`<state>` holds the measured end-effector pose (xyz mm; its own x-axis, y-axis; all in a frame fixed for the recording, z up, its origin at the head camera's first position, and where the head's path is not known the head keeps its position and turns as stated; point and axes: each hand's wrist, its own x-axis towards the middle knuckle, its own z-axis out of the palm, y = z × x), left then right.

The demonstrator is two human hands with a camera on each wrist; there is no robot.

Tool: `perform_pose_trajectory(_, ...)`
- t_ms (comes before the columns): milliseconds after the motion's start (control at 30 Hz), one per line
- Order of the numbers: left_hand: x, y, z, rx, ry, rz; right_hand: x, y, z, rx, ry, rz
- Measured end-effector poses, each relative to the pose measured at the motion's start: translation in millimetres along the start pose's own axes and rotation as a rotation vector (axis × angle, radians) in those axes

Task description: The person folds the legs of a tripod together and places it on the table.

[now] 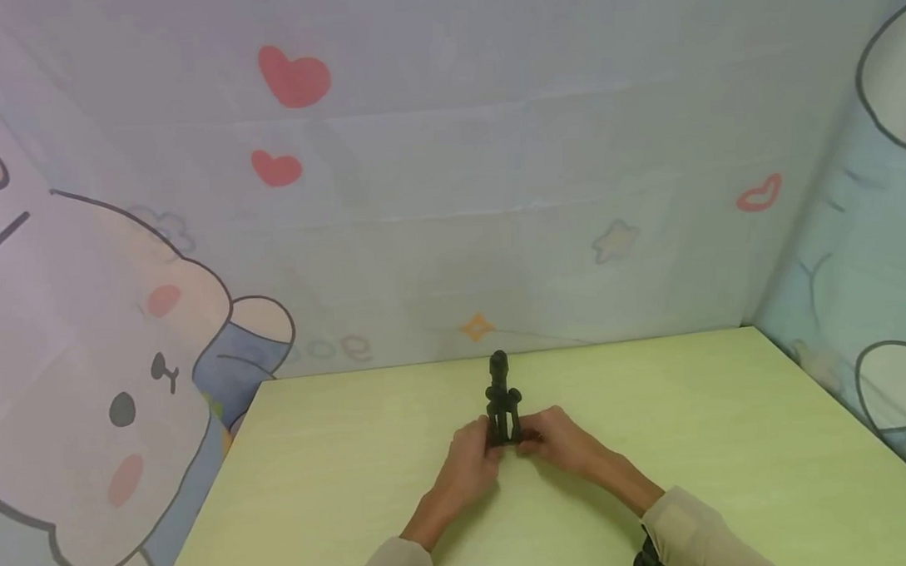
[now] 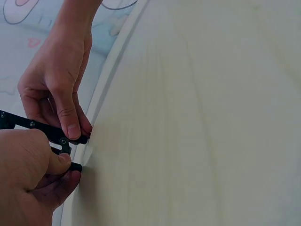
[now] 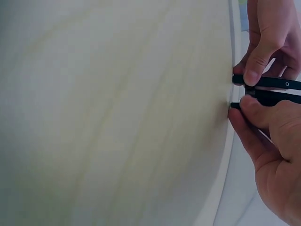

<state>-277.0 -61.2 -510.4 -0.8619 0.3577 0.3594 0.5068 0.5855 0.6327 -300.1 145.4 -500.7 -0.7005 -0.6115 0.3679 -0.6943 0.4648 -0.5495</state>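
A black mini tripod stands upright over the table, its legs downward and a slim column with knobs above them. My left hand pinches the foot of one leg from the left. From the other side my right hand pinches another leg near its foot. The left wrist view shows the thumb of the left hand pressing on a black leg end, with the right hand above it. In the right wrist view the right hand has thumb and fingers around a leg tip; the palm sides are partly hidden.
Another black object lies by the right sleeve, partly cut off by the frame's bottom edge. The pale yellow-green table ends at a cartoon-printed cloth backdrop, which also rises at the left and right.
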Motion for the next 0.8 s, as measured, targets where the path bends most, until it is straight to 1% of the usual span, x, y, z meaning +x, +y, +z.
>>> perform_pose_trajectory(133,1.1,-2.4,-1.2,-0.036,-0.029,-0.018,-0.7,0.9,-2.5,0.050,-0.062,-0.035)
perform_pose_trajectory(267,4.6,-5.7,-2.1,-0.046,-0.065,-0.008,-0.6,2.6,-5.1,0.047,-0.096,-0.050)
perform_pose_trajectory(433,8.3,-9.2,-4.5,-0.055,-0.093,0.021,1.0,3.1,-6.0,0.019,-0.111,-0.067)
perform_pose_trajectory(533,9.6,-9.8,-5.7,-0.057,-0.103,0.026,2.3,2.4,-4.9,-0.009,-0.110,-0.069)
perform_pose_trajectory(800,10.4,-10.7,-7.1,-0.043,-0.109,0.045,5.0,2.6,-3.2,-0.079,-0.113,-0.089)
